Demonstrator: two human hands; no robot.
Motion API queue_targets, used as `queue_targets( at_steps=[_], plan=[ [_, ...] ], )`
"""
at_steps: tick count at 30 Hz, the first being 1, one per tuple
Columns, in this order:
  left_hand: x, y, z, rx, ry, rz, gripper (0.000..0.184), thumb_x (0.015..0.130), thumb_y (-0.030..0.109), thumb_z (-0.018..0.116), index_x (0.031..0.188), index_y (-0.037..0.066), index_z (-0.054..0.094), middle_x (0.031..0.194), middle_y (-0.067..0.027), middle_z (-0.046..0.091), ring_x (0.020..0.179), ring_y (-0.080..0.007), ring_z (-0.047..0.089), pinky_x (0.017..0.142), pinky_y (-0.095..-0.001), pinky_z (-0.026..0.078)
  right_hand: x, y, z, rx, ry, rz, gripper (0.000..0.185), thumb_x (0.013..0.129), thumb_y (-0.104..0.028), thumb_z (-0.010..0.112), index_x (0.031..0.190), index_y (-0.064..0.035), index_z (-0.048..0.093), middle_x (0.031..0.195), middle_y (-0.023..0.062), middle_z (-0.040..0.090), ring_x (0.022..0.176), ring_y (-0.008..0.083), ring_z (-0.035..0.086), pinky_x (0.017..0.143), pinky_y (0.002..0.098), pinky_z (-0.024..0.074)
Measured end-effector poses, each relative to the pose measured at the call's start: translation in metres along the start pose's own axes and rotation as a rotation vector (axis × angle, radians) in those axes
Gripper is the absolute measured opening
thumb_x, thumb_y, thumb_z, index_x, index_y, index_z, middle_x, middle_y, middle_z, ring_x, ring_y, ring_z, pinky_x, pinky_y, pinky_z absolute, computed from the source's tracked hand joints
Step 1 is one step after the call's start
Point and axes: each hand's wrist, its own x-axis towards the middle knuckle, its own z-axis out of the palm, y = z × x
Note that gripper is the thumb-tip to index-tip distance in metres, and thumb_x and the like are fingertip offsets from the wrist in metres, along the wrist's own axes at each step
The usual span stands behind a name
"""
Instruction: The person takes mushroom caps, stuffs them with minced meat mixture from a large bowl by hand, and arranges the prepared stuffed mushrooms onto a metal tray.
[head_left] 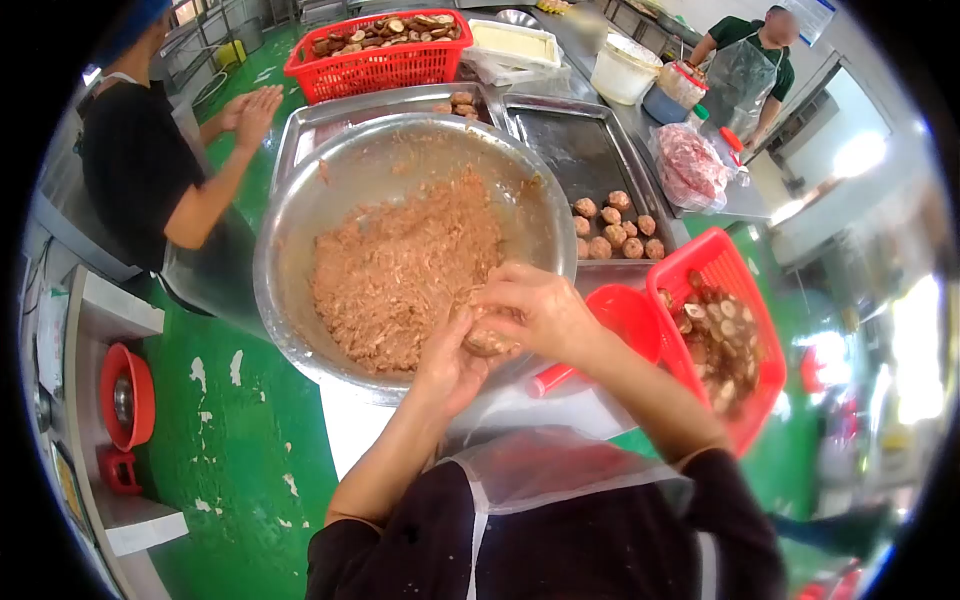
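Observation:
Over the near right rim of a big metal bowl (295, 330), my two hands meet around a rounded brown lump with a mottled surface (489, 343). My left hand (448, 368) is cupped against it from the left and below. From the right, my right hand (535, 308) closes its fingers over the top. The fingers partly cover the lump, so I cannot tell whether it is all meat. Pinkish-brown minced meat (400, 270) fills much of the bowl. Several meatball-like rounds (613, 227) sit on the metal tray (565, 140) beyond.
A red basket (740, 290) on the right and another red basket (380, 68) at the back hold mushroom-like pieces. A red scoop (620, 315) lies beside the bowl. Bagged meat (690, 165) rests on the counter. One person (135, 150) stands at left, another (745, 75) at the back right.

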Motion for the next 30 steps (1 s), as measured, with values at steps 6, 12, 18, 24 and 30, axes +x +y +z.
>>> queue_targets(
  at_steps=[6, 12, 18, 24, 30],
  plan=[
    [-0.001, -0.008, -0.006, 0.001, -0.008, 0.004, 0.040, 0.096, 0.037, 0.034, 0.127, 0.012, 0.041, 0.126, -0.0094, 0.047, 0.110, -0.0235, 0.051, 0.088, -0.0413, 0.048, -0.013, 0.005, 0.014, -0.082, 0.005, -0.049, 0.032, 0.073, -0.031, 0.067, 0.100, -0.0147, 0.061, 0.106, 0.0106, 0.057, 0.091, 0.0299, 0.058, 0.071, 0.0365, 0.0506],
    [0.003, -0.012, -0.025, -0.026, 0.004, -0.006, 0.037, 0.095, 0.037, 0.036, 0.120, 0.012, 0.046, 0.120, -0.0087, 0.052, 0.105, -0.0221, 0.055, 0.083, -0.0379, 0.052, -0.012, 0.004, 0.025, -0.069, -0.014, 0.067, 0.037, 0.075, -0.032, 0.062, 0.106, -0.0145, 0.055, 0.094, 0.0111, 0.053, 0.079, 0.0322, 0.059, 0.063, 0.0425, 0.0492],
    [0.001, -0.008, -0.022, -0.078, -0.047, -0.019, 0.040, 0.092, 0.038, 0.045, 0.124, 0.013, 0.044, 0.124, -0.0064, 0.049, 0.110, -0.0241, 0.052, 0.089, -0.0435, 0.047, -0.006, 0.014, 0.040, 0.348, 0.153, 0.190, 0.018, 0.076, -0.021, 0.062, 0.087, -0.0073, 0.063, 0.079, 0.0135, 0.062, 0.076, 0.0311, 0.060, 0.068, 0.0375, 0.0492],
    [-0.003, -0.005, -0.037, -0.108, -0.048, -0.036, 0.039, 0.090, 0.033, 0.050, 0.122, 0.012, 0.045, 0.119, -0.0085, 0.053, 0.103, -0.0240, 0.055, 0.080, -0.0403, 0.050, 0.013, 0.004, 0.026, 1.039, -0.032, 0.681, 0.010, 0.081, -0.013, 0.064, 0.090, -0.0070, 0.063, 0.073, -0.0003, 0.060, 0.057, 0.0061, 0.054, 0.044, 0.0198, 0.0421],
    [-0.011, 0.009, -0.036, -0.103, 0.036, 0.054, 0.054, 0.091, 0.041, 0.044, 0.126, 0.000, 0.039, 0.119, -0.0152, 0.052, 0.104, -0.0293, 0.057, 0.072, -0.0349, 0.057, 0.040, 0.010, 0.006, 1.299, 0.210, 0.200, 0.009, 0.085, -0.010, 0.056, 0.093, -0.0059, 0.055, 0.093, 0.0093, 0.060, 0.077, 0.0134, 0.061, 0.060, 0.0214, 0.0472]
  ],
)
